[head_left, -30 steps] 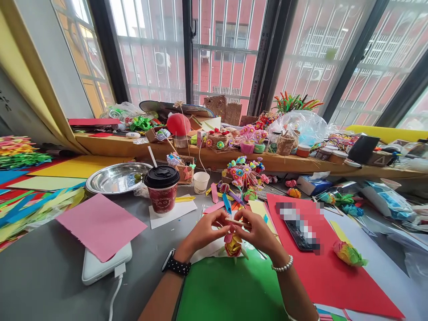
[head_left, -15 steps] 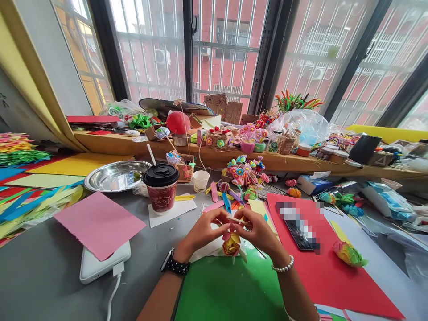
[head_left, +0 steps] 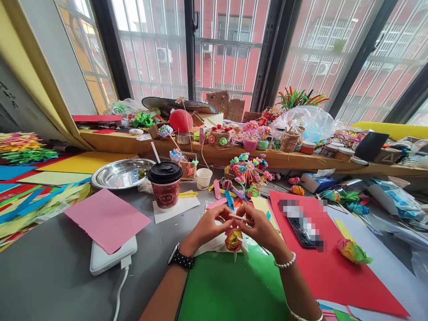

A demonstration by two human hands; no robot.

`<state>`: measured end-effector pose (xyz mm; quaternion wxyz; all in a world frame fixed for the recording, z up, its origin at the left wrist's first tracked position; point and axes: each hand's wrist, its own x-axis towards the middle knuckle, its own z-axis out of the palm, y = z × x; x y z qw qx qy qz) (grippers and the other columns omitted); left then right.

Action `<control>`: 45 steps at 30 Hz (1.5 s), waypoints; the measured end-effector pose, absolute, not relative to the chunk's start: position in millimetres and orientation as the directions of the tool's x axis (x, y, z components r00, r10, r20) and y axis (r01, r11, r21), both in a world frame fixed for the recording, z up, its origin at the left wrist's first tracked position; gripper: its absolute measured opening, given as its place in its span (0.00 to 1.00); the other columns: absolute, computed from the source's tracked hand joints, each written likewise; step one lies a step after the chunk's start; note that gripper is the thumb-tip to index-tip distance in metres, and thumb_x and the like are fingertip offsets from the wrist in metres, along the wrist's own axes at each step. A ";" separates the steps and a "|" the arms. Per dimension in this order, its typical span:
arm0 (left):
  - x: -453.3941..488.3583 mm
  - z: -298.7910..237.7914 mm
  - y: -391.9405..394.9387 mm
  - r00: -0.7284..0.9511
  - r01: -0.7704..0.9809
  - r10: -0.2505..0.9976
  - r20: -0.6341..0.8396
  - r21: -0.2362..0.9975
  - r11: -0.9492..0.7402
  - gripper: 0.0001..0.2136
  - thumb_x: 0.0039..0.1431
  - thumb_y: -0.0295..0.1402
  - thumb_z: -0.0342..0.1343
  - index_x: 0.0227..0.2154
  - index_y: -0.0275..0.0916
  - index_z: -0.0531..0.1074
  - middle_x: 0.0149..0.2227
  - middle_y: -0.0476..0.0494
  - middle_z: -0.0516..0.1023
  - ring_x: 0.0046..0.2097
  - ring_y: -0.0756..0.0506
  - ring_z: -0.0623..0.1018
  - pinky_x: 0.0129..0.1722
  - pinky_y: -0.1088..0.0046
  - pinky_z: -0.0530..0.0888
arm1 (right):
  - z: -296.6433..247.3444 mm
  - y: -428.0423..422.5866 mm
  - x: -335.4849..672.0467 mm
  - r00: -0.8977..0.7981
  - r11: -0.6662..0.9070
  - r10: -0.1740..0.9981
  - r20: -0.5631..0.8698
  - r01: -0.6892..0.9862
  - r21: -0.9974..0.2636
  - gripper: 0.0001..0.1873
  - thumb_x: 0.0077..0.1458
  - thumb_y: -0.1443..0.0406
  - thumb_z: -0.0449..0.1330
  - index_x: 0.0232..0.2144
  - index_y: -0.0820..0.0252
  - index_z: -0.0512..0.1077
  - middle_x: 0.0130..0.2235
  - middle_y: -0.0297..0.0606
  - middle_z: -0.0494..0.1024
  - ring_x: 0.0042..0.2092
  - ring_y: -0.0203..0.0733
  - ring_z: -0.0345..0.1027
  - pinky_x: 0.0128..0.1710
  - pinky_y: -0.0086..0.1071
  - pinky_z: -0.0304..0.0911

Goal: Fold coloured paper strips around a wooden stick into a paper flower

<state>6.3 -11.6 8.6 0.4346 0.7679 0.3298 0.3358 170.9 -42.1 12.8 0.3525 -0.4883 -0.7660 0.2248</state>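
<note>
My left hand (head_left: 209, 226) and my right hand (head_left: 258, 228) meet above the table's middle, fingers pinched together. Between them they hold a thin wooden stick (head_left: 240, 218) and a rolled paper flower (head_left: 233, 240) in yellow, orange and pink that hangs just below the fingers. A black watch sits on my left wrist and a bead bracelet on my right. A green paper sheet (head_left: 230, 290) lies under my forearms.
A red sheet (head_left: 334, 272) with a phone (head_left: 302, 232) lies right, with a finished paper flower (head_left: 352, 252). A coffee cup (head_left: 166, 185), steel dish (head_left: 122, 173), pink paper (head_left: 107, 218) and white power bank (head_left: 112, 261) lie left. Paper flowers (head_left: 245, 168) and craft clutter crowd the sill.
The view has shifted slightly, so everything sits a little right and higher. Both hands keep working at the stick and flower in the same spot.
</note>
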 end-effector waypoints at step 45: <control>5.7 11.5 -9.8 0.464 0.279 0.860 0.210 0.887 -0.367 0.02 0.45 0.28 0.53 0.25 0.35 0.68 0.28 0.48 0.73 0.32 0.49 0.73 0.34 0.73 0.70 | 8.6 -40.2 168.2 -0.294 0.477 0.851 0.436 0.779 -0.406 0.04 0.46 0.71 0.53 0.26 0.59 0.65 0.29 0.34 0.72 0.29 0.36 0.64 0.26 0.26 0.55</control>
